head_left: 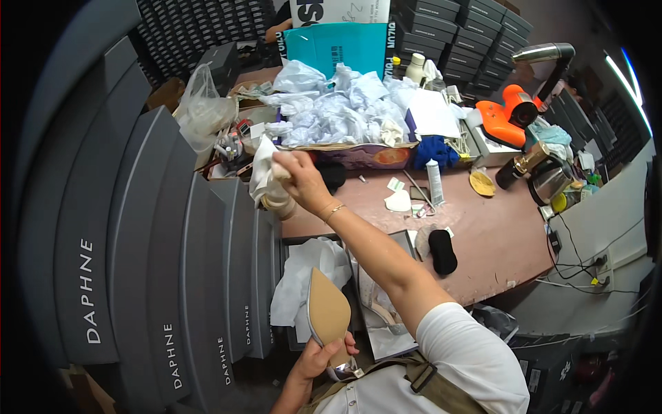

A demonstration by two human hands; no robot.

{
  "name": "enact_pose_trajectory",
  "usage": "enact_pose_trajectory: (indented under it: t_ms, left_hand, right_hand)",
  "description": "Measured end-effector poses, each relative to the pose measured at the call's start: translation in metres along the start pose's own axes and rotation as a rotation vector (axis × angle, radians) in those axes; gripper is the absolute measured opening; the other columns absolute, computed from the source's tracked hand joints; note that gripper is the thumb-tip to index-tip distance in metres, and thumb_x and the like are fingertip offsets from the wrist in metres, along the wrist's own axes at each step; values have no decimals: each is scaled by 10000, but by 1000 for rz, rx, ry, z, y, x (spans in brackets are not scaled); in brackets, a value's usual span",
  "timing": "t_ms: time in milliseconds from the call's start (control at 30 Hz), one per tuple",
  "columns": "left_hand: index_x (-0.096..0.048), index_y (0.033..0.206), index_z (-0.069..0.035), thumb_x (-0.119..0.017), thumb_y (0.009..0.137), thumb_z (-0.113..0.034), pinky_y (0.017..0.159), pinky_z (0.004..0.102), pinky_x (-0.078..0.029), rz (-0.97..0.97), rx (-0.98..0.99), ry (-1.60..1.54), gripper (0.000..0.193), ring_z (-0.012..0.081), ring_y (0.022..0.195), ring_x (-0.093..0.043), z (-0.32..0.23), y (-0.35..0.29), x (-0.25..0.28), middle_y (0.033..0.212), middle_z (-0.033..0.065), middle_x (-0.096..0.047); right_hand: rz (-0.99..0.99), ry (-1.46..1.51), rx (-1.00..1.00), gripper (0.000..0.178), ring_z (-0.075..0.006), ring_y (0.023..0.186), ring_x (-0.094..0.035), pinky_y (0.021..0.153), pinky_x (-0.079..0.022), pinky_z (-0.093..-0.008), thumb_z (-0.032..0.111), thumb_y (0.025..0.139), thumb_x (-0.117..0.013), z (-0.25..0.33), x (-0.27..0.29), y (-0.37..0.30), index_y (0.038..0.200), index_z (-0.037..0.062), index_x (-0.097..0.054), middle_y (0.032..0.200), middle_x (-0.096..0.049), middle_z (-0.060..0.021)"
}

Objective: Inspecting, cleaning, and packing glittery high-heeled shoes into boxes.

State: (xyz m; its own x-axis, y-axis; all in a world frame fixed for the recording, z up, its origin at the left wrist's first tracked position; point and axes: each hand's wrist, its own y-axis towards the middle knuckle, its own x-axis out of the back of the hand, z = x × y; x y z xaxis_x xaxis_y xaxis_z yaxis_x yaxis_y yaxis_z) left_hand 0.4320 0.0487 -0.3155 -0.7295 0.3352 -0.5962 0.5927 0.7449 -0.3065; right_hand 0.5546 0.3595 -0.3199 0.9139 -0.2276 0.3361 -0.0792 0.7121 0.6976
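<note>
My left hand (317, 360), low in the middle, is closed around the heel end of a pointed shoe (328, 308). The shoe's tan sole faces up and its toe points away from me. My right arm reaches across to the far left. There, my right hand (302, 182) pinches a white cloth or wipe (263, 165) that hangs beside its fingers. Just below that hand stands a round, pale container (278, 205), partly covered. White tissue paper (314, 259) lies beyond the held shoe. Under my right forearm, an open shoebox holds another light-coloured shoe (378, 303).
Tall stacks of dark grey shoeboxes (155, 228) crowd the left side. A carton of crumpled white paper (345, 103) stands at the back of the table. An orange heat gun-like tool (502, 121) sits back right, near a white tube (434, 181) and a black oval pad (443, 252).
</note>
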Motion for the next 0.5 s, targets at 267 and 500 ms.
enact_pose_trajectory:
  t_ms: [267,500]
  left_hand:
    - [-418,1284,87,-507,890,-366,906,421,-500,26,-37,-246,607,312,979,-626,19,1,-14,1163,227,-556]
    - [-431,1278,58,-520,910,-290,710,294,-525,8,1,-220,514,172,841,-632,18,3,6,1146,224,-569]
  right_hand:
    - [-946,1123,-859,308,-139,888,-601,767,-527,-276,31,887,-617,-47,54,-72,1179,27,-519,1027,-596,-45]
    - [-212,60,-183,462,-305,1061,-555,913,-451,-360,0,793,-643,11,30,-11,1234,123,-581,1165,-542,-172]
